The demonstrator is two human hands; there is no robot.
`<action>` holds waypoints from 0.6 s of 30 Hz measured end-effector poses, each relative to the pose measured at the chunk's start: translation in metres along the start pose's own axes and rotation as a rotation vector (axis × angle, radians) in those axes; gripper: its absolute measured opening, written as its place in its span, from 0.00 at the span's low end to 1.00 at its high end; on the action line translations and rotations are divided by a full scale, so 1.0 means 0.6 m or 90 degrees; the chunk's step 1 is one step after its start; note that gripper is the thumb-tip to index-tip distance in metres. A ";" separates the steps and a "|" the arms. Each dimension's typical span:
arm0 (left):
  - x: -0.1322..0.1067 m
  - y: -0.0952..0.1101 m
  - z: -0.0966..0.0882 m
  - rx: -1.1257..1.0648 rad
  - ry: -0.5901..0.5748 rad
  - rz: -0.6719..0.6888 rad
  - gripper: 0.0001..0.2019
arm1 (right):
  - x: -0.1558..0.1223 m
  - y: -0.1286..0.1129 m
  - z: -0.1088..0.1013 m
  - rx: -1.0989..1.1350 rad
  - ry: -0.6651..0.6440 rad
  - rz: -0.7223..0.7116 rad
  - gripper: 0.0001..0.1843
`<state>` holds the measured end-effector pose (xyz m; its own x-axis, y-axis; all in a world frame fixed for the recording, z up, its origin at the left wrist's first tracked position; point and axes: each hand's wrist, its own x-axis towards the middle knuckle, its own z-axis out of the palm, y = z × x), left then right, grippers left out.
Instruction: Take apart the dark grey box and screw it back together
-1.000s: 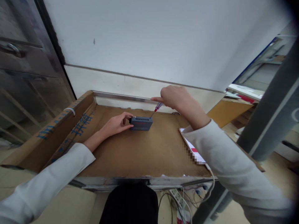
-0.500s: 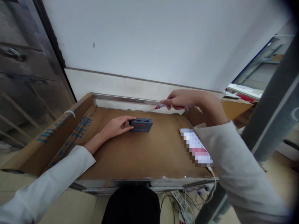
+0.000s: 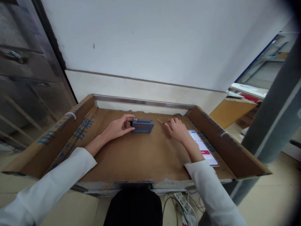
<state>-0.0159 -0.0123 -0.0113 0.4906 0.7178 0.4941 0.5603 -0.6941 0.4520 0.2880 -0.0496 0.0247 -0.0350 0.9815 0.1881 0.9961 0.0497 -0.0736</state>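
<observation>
On the cardboard stands a small dark grey electronics box with a row of vent slots along its top edge and red lettering on its face. My left hand has its thumb and fingers closed around the box's left end. To the right, my right hand is curled round a screwdriver. Its thin metal shaft points left toward the box, apart from it, and the fingers cover most of the handle. A phone with a lit screen lies beside my right forearm, which partly hides it.
The cardboard lining covers the tabletop, with raised flaps at the left and right. A white wall rises behind. A grey post stands at the right. A power strip and cables lie below.
My right hand has come down and toward me with the screwdriver, from near the back edge to over the cardboard. My left hand and the box stay about where they were.
</observation>
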 end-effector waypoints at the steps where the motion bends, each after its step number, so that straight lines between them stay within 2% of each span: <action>1: 0.000 0.001 0.000 -0.005 -0.003 0.000 0.25 | 0.000 -0.012 0.001 0.073 0.041 -0.054 0.22; 2: 0.000 0.002 -0.001 -0.010 -0.007 0.002 0.24 | 0.000 -0.026 0.001 0.166 0.073 -0.126 0.22; 4: 0.000 0.005 -0.002 -0.021 -0.016 0.004 0.21 | 0.002 -0.053 -0.001 0.329 0.066 -0.244 0.20; 6: 0.002 0.007 -0.002 -0.042 -0.016 -0.001 0.20 | 0.006 -0.075 0.000 0.415 0.049 -0.284 0.17; 11: 0.007 0.005 0.003 -0.123 0.005 -0.038 0.18 | 0.025 -0.099 0.029 0.607 0.022 -0.195 0.15; 14: 0.011 -0.003 0.006 -0.088 -0.024 -0.060 0.17 | 0.038 -0.099 0.049 0.542 0.022 -0.161 0.17; 18: 0.014 -0.012 0.006 -0.004 -0.023 -0.022 0.17 | 0.037 -0.094 0.054 0.385 0.048 -0.232 0.18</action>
<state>-0.0137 -0.0011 -0.0133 0.4943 0.7432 0.4509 0.5731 -0.6687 0.4737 0.2285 -0.0248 0.0010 -0.3295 0.8685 0.3702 0.7011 0.4877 -0.5202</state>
